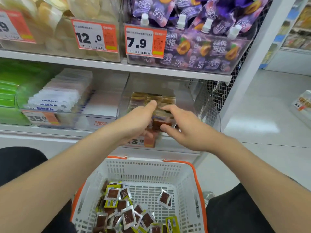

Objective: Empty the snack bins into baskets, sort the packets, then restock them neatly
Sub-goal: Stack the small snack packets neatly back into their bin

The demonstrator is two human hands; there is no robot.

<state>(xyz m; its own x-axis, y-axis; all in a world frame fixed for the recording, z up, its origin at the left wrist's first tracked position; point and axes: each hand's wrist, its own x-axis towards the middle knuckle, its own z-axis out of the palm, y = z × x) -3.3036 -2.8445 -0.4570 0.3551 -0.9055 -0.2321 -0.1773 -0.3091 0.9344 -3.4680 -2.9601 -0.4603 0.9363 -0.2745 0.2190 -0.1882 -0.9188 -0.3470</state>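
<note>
Far left, lower shelf: green packets (8,91), then a bin of white packets (64,91) standing in rows. The left forearm rises from the lower-left corner, bare and nearly straight, to the mouth of the clear bin (190,98). The left hand (138,121) is turned thumb-up, with the thumb pointing into the bin. Its lower fingers curl under a small bundle of brown packets (159,123), which it grips at the bin's front edge, just above the bin's price tag (137,142) (partly covered by the hand). Behind the bundle, a stack of similar packets (151,97) lies against the rear of the bin. The right hand (183,128) meets the bundle from the opposite side. Its thumb tip touches the lower edge and its fingers reach across the top, so the bundle is pinched between both hands. The right forearm descends to the lower-right corner. Directly below the arms, a white basket (196,175) with an orange rim holds loose packets (127,214) heaped at its left and near side. On the upper shelf, right, stand purple pouches (202,47).
</note>
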